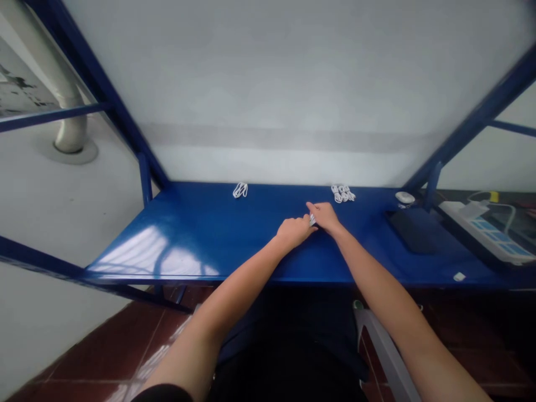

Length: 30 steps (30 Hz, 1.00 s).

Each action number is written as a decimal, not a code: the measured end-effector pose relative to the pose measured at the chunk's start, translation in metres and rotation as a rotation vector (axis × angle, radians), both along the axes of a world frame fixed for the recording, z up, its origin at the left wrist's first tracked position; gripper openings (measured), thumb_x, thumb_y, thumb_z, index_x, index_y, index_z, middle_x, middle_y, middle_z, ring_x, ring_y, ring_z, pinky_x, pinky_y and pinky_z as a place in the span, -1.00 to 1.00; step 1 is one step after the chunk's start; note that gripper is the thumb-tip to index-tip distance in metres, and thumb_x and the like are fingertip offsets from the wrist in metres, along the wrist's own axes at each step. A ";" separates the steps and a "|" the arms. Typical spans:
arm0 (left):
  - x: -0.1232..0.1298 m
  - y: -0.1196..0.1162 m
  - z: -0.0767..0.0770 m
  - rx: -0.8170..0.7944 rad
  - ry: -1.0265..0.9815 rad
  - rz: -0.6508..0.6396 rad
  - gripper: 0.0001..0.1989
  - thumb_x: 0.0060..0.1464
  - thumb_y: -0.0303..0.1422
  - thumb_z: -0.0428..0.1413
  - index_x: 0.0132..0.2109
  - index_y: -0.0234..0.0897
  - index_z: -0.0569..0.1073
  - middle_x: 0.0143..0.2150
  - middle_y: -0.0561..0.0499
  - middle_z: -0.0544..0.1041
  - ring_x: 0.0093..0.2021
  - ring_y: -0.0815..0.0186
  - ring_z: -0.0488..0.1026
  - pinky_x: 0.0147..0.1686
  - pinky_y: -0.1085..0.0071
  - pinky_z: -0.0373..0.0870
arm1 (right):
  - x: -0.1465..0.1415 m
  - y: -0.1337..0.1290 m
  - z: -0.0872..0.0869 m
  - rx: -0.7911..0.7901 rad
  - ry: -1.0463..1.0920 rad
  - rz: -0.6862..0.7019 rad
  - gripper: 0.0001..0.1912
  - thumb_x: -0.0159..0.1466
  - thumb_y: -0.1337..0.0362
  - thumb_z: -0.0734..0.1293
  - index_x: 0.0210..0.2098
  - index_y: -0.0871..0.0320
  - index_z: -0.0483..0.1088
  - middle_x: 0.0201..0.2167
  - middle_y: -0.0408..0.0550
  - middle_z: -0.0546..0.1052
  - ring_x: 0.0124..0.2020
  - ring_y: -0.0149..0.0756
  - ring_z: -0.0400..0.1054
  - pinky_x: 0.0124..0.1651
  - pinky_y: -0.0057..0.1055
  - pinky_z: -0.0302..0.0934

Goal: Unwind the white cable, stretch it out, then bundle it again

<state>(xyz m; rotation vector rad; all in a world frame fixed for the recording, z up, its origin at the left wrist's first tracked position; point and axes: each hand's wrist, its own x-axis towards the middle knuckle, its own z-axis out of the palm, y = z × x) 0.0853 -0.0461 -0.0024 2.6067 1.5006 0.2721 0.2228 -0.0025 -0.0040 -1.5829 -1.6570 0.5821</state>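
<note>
A pale wall (285, 72) rises behind everything at the far side. In front of it the blue tabletop (234, 240) runs from left to right, catching a bright patch of light at its near left. A blue frame (92, 72) slants up at both ends of it. Red-brown floor (113, 346) shows below the near edge, and a thick pipe (69, 89) stands beyond the frame at the far left. A grey bar (385, 352) slopes below the near edge, just left of the right forearm.

On the right, a white power strip (494, 229) with blue sockets lies beside the tabletop's end, a cord curling over it. Left of it, a black slab (412, 229) lies flat.

The left hand (293, 231) and right hand (324, 216) meet over the middle of the tabletop, a little right of centre. Each grip is closed, fingers bent around the small white item between them; most of it is hidden, so its full shape cannot be told.

White cable coils (343, 194) lie grouped at the far edge, right of the hands, and a single coil (240, 190) lies at the far edge to their left. A white disc (405, 197) sits in the far right corner. A white scrap (459, 277) lies at the near right edge. Smallest in view is the exposed part of the white item (312, 219), pinched where the hands meet.
</note>
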 end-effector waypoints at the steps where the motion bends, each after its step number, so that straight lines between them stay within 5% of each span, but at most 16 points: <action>1: 0.001 -0.002 -0.001 0.027 0.010 0.008 -0.58 0.30 -0.13 -0.13 0.02 -0.40 0.34 -0.19 -0.28 0.55 -0.17 0.00 0.56 -0.22 0.18 0.43 | -0.001 -0.001 0.000 0.003 -0.021 0.006 -0.47 0.20 -0.07 0.20 -0.74 0.14 0.24 -0.75 -0.14 0.31 -0.63 -0.39 0.14 -0.53 -0.42 -0.06; 5: 0.001 -0.004 -0.002 0.106 0.017 0.042 -0.67 0.32 -0.40 -0.24 -0.03 -0.45 0.36 -0.16 -0.30 0.53 -0.18 0.02 0.56 -0.26 0.19 0.43 | -0.005 -0.002 0.003 0.029 -0.088 -0.001 -0.48 0.22 0.00 0.19 -0.76 0.14 0.22 -0.76 -0.13 0.29 -0.63 -0.39 0.13 -0.53 -0.41 -0.09; 16: -0.009 0.002 0.008 -0.048 -0.093 -0.068 -0.61 0.35 -0.16 -0.24 -0.04 -0.31 0.35 -0.14 -0.25 0.56 -0.12 0.03 0.54 -0.18 0.22 0.39 | 0.002 -0.002 0.005 -0.099 0.079 -0.020 -0.53 0.17 0.00 0.27 -0.73 0.17 0.34 -0.76 -0.15 0.34 -0.64 -0.39 0.19 -0.53 -0.43 -0.01; 24: -0.006 0.002 0.004 -0.041 -0.044 -0.084 -0.59 0.35 -0.19 -0.26 -0.06 -0.32 0.39 -0.18 -0.25 0.57 -0.17 0.01 0.56 -0.20 0.19 0.39 | 0.018 0.000 0.002 -0.019 -0.146 0.078 -0.50 0.24 -0.01 0.17 -0.69 0.15 0.33 -0.69 -0.08 0.42 -0.56 -0.31 0.28 -0.44 -0.41 0.08; 30: -0.012 0.006 0.006 -0.064 -0.139 -0.005 -0.56 0.35 -0.16 -0.29 -0.14 -0.27 0.40 -0.23 -0.21 0.57 -0.23 0.06 0.55 -0.30 0.28 0.36 | 0.112 -0.009 -0.004 0.090 -0.513 -0.406 -0.71 0.23 0.18 0.20 -0.35 0.22 0.48 -0.36 0.17 0.54 -0.28 -0.10 0.38 -0.20 -0.29 0.17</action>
